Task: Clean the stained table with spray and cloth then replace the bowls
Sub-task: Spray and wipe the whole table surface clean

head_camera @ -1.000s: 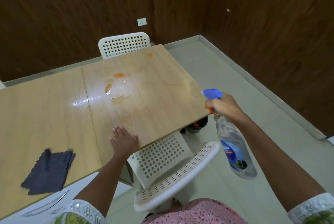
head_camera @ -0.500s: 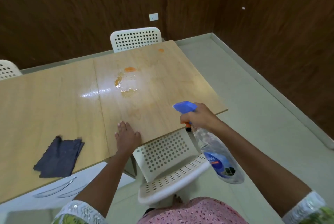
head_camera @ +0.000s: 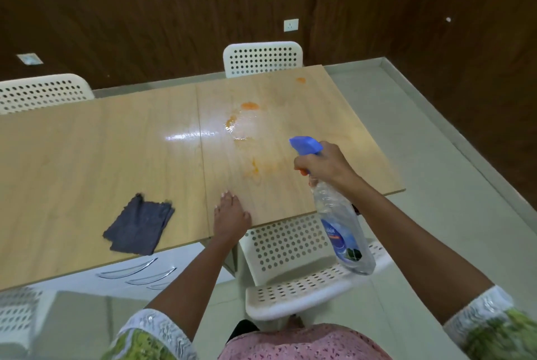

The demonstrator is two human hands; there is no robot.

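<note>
We note the right hand (head_camera: pixel 325 166) gripping the neck of the spray bottle (head_camera: pixel 343 220), fingers curled at the orange trigger, blue nozzle aimed toward 11 o'clock over the table (head_camera: pixel 87 156). Left hand (head_camera: pixel 231 214) lies flat, fingers straight, on the near table edge, holding nothing. Orange stains (head_camera: pixel 250 106) sit at 12 o'clock from that hand, on a wet glossy patch. Dark cloth (head_camera: pixel 139 224) lies on the table at 9 o'clock from the left hand, apart from it. White perforated chair (head_camera: pixel 290 246) stands under the near edge.
</note>
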